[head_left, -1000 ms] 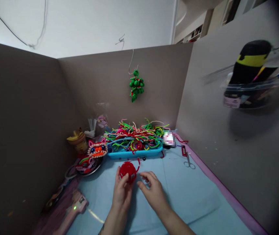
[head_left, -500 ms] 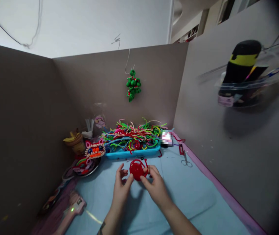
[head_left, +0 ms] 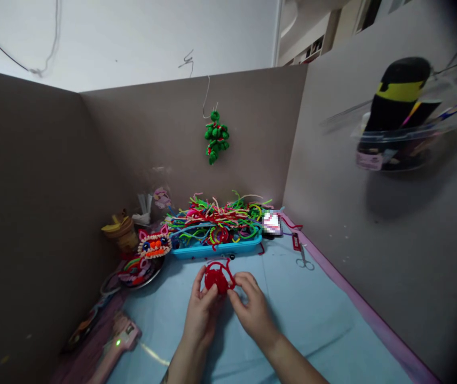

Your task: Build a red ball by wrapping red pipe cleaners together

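A small red pipe-cleaner ball (head_left: 215,279) with a loose red end curling off its top is held above the light blue mat (head_left: 312,314). My left hand (head_left: 200,314) pinches it from the left and below. My right hand (head_left: 252,309) grips it from the right, fingertips on the loose red strand. Both hands are closed on the ball, just in front of the blue tray (head_left: 216,249) heaped with coloured pipe cleaners.
Small scissors (head_left: 302,257) lie to the right of the tray. A pink glue gun (head_left: 118,344) with a green light lies at lower left. Craft figures on a plate (head_left: 144,261) stand at the left. A green ornament (head_left: 215,137) hangs on the grey partition. A clear container (head_left: 400,144) sits upper right.
The red ball went from my left hand alone to both hands; my right hand came in and closed on it. The ball shifted slightly right, then back toward the middle.
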`<state>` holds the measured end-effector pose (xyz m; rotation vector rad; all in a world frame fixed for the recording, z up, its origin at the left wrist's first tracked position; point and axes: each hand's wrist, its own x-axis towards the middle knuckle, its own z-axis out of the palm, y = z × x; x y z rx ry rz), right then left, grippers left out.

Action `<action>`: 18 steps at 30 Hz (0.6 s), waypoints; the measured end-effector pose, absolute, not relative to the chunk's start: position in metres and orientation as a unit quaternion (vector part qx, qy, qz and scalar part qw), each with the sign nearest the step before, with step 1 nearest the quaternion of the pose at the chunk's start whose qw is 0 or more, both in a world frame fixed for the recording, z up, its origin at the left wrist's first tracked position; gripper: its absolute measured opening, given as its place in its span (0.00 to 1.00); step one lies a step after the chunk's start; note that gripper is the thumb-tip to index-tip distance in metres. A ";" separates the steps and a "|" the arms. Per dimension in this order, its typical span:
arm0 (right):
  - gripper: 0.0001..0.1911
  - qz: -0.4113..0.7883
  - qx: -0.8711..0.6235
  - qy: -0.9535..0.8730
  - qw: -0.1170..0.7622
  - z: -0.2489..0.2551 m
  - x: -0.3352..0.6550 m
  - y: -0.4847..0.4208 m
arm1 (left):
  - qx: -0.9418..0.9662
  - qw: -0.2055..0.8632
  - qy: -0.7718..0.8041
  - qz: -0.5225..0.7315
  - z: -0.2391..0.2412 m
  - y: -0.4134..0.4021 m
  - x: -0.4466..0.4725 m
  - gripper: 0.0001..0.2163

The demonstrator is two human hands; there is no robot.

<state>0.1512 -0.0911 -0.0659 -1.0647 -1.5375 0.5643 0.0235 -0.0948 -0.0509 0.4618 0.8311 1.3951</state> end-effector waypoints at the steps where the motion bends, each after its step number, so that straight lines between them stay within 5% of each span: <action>1: 0.05 0.258 -0.450 -0.647 0.559 -0.065 0.151 -0.092 | 0.201 0.666 0.368 0.617 -0.051 -0.095 0.024 0.37; 18: 0.06 0.379 -0.487 -0.556 0.557 -0.074 0.163 -0.076 | 0.241 0.666 0.373 0.599 -0.064 -0.098 0.033 0.37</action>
